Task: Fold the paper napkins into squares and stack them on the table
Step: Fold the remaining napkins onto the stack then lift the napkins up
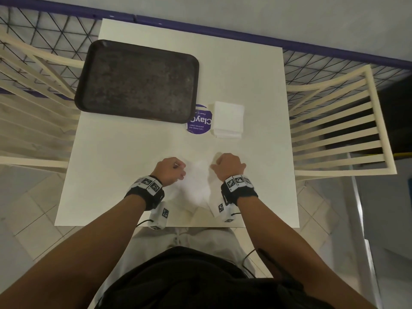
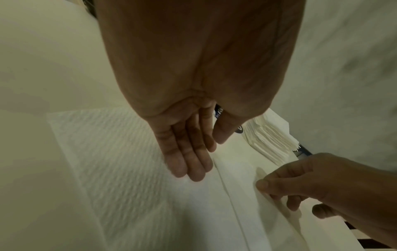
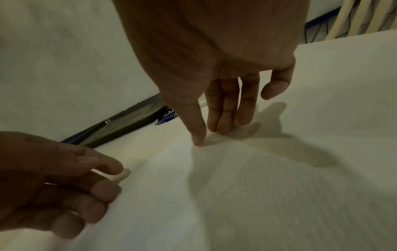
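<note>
At the near edge of the white counter point(image 1: 116, 152), between the two grips, an unfolded paper napkin point(image 1: 196, 181) lies flat with a straight crease running along it. The left hand point(image 1: 169, 171) is over the napkin's left part; in its wrist view the fingers point(image 2: 189, 152) reach out straight and close together just above the sheet, the thumb apart, clasping nothing, and whether the tips touch the paper is unclear. The right hand point(image 1: 227, 166) is at the napkin's right far corner, where thumb and fingertips point(image 3: 223, 122) come down on the edge of the sheet and seem to pinch it, though blur makes this uncertain. Both wrists wear black bands with patterned markers. Beyond the right hand, well apart from it, a stack of folded napkins point(image 1: 227, 119) sits on the counter. Just left of the stack is a round purple sticker point(image 1: 198, 123), partly covered by it. Farther off beyond the left hand lies a dark rectangular tray point(image 1: 138, 79), its near right corner overlapping the sticker.
</note>
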### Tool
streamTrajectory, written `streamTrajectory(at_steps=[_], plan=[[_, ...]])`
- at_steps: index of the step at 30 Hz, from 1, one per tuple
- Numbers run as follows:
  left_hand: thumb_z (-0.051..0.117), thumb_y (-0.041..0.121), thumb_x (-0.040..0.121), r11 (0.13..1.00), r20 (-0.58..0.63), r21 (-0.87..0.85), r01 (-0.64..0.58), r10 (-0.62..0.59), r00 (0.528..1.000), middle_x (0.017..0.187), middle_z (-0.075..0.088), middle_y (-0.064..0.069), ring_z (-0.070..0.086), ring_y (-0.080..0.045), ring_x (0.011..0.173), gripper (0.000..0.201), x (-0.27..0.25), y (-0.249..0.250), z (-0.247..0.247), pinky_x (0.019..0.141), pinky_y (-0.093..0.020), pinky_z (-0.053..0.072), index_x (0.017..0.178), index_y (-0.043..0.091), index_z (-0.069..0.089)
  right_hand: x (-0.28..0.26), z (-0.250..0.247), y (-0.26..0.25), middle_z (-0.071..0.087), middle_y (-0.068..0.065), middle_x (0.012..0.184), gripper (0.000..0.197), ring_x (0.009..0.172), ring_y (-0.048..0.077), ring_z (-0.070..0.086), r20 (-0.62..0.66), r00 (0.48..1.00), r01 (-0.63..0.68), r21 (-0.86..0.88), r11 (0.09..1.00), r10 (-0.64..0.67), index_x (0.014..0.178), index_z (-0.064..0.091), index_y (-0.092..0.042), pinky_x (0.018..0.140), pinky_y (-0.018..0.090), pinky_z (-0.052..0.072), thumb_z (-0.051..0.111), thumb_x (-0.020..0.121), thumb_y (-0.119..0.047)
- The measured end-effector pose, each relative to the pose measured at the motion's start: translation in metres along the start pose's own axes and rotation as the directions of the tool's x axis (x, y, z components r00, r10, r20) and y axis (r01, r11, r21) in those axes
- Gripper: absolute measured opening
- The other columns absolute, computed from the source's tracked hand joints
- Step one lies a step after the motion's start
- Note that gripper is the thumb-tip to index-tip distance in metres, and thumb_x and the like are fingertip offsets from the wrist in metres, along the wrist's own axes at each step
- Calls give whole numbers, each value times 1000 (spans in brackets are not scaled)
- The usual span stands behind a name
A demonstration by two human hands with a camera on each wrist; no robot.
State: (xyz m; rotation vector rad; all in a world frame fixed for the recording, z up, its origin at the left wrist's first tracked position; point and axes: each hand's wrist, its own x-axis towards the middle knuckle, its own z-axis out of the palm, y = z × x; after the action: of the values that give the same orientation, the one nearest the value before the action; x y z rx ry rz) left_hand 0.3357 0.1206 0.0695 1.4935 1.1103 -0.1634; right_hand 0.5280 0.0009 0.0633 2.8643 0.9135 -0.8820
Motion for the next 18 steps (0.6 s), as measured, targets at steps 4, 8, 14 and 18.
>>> streamTrajectory(at_steps=[4,8,14,18], plan=[[57,13,98,999,-19,25,-27,27,999,93,78,-7,75,-21,84,13,-3,-5,2,89,-37,60,103,14,68,-6,0,-4,69,-6,100,12,108,23,60,15,1000,-4,2,1000,4,94,71,-27,88,41,34,64,91,-37],[59,16,98,999,-44,21,-34,35,998,93,77,-4,74,-18,82,10,-6,-6,3,92,-40,59,102,16,68,-12,-5,-3,63,-7,102,8,112,24,53,-10,999,49,51,997,-49,92,60,-31,93,43,34,60,96,-38],[74,59,86,997,-48,0,-77,76,996,110,72,6,68,-16,99,45,-11,3,1,90,-37,55,114,24,66,-9,-29,-4,68,-15,86,16,93,15,65,-69,986,165,467,869,-150,80,62,-31,96,43,47,74,86,-39],[76,48,88,985,31,-34,-169,170,985,109,76,9,71,-16,102,29,-14,15,-1,94,-43,57,108,27,73,-13,-50,-13,74,-2,86,13,85,14,70,-108,975,219,634,741,-196,86,66,-21,83,29,51,76,88,-29]])
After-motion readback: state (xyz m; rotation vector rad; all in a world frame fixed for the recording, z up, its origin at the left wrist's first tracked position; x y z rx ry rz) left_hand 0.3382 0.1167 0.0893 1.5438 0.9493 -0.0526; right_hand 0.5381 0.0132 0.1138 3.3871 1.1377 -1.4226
